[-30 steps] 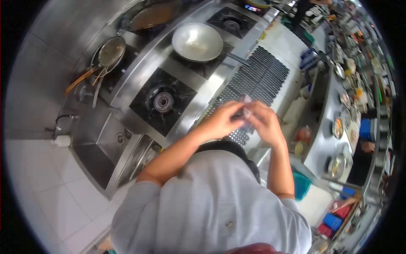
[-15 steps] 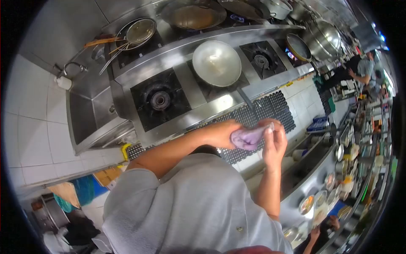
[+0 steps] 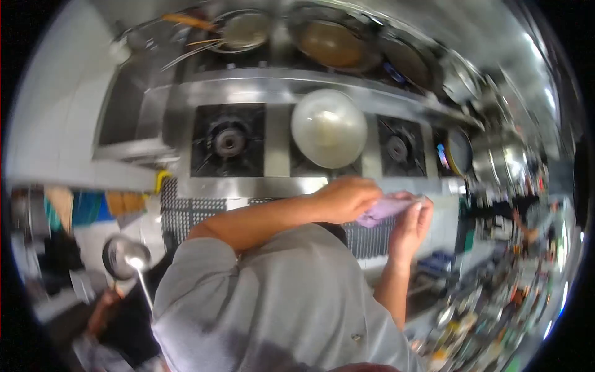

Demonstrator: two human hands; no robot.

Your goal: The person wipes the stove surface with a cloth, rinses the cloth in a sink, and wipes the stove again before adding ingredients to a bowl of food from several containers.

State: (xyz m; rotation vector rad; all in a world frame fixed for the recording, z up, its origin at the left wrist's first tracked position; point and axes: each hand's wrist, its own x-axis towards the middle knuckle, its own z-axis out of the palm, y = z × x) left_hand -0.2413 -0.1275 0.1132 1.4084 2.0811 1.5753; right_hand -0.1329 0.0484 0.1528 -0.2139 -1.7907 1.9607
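Note:
A crumpled purple cloth [image 3: 383, 208] is stretched between my two hands, in front of my grey shirt. My left hand [image 3: 347, 199] is closed around its left end. At the other end, my right hand [image 3: 412, 228] pinches the cloth between thumb and fingers. Just beyond my left hand a pale metal wok [image 3: 329, 129] sits on the middle burner. Its handle is hidden behind my left hand.
Burners flank the wok: a left burner [image 3: 229, 142] and a right burner [image 3: 397, 147]. Behind stand a strainer [image 3: 245, 31] and a large wok [image 3: 331, 44]. A black rubber mat [image 3: 195, 208] lies below. At lower left another person's hand [image 3: 110, 295] is near a dark pan [image 3: 118, 257].
My view has turned, and the stove now lies level across it. Both hands have shifted slightly right with the cloth. Another person with a pan has come into view at lower left.

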